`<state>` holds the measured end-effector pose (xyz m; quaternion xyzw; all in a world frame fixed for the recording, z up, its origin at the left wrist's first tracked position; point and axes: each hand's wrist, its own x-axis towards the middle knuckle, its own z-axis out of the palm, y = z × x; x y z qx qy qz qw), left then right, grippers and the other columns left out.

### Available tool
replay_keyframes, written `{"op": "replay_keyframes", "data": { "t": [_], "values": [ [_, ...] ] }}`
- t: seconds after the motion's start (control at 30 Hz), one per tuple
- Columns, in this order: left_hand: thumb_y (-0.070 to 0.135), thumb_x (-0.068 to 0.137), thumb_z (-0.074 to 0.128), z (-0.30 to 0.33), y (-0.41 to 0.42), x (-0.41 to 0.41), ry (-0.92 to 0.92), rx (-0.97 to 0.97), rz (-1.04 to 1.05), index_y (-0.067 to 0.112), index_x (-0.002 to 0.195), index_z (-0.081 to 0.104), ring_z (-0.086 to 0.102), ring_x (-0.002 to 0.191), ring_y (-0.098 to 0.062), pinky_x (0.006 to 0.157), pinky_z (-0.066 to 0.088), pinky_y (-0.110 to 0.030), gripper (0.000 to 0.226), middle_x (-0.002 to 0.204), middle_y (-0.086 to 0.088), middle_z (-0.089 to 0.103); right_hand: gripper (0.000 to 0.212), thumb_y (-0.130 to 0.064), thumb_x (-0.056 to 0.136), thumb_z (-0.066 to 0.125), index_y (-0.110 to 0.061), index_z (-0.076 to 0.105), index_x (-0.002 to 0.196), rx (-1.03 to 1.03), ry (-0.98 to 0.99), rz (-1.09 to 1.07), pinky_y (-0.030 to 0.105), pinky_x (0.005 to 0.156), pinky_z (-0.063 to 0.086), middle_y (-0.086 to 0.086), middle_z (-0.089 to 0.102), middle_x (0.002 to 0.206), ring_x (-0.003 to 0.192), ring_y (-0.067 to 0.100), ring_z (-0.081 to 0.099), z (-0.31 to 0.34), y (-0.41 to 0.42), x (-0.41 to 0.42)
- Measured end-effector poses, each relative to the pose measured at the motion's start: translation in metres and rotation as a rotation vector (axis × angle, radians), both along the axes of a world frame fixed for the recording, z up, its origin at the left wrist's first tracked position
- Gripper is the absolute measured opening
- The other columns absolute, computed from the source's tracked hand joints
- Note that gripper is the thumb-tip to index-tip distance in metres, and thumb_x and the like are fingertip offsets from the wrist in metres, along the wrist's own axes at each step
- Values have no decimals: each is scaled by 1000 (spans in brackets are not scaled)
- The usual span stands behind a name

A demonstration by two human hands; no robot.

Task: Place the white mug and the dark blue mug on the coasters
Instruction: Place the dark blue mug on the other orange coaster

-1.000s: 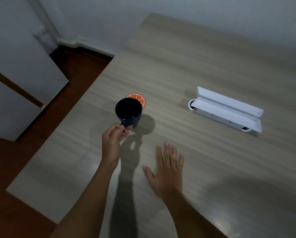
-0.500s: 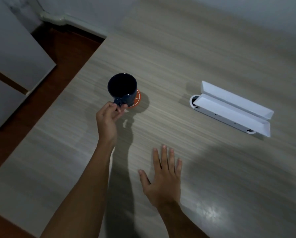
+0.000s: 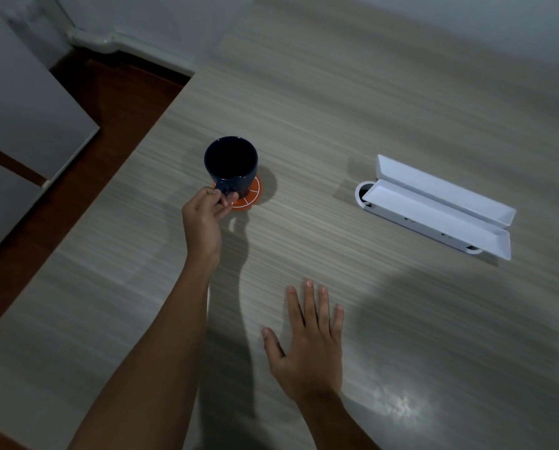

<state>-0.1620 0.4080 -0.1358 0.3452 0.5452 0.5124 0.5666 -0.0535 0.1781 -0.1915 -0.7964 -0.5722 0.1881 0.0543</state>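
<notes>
View from the head camera, looking down on a pale wood-grain counter (image 3: pixel 352 102). The dark blue mug (image 3: pixel 231 165) stands upright, mouth facing up, over an orange coaster (image 3: pixel 250 198) with thin white segment lines; only the near and right-hand edge of the coaster shows past the mug's base, and whether the base is pressed fully down on it cannot be told. The mug's handle points toward the viewer. The left hand (image 3: pixel 203 222) reaches from the lower left with its forearm across the counter, thumb and fingertips (image 3: pixel 229 200) pinched closed on that handle. The right hand (image 3: pixel 310 345) lies nearer the viewer than the mug and to the mug's right, palm down, fingers spread and extended flat, gripping nothing and well apart from the mug. Further to the right of the mug, well clear of it, a long white cable-port box (image 3: pixel 434 206) sits on the counter with its hinged lid folded open and a round opening at its end nearest the mug. Shadows of mug and arm fall on the counter just beside the coaster. To the left of the mug, beyond the counter's edge, lie a reddish-brown floor (image 3: pixel 109 102) and a grey panel (image 3: pixel 22 102).
</notes>
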Motion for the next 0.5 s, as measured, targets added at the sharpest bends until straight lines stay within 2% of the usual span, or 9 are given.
{"op": "replay_keyframes", "data": {
  "t": [0.2,0.5],
  "values": [
    [18,81,49,-4,3,1,25,-11,-4,14,63,52,72,98,-31,100,52,-49,18,90,-25,66,81,-67,94,34,-29,10,161,5,8,-3,56,126,4,3,0,172,158,24,-10,0,0,0],
    [18,82,49,-6,6,1,22,0,-19,16,63,53,71,103,-35,99,53,-47,20,92,-23,66,81,-66,94,35,-29,10,161,-3,5,-9,56,125,4,3,2,172,158,25,-8,-2,1,0]
  ]
}}
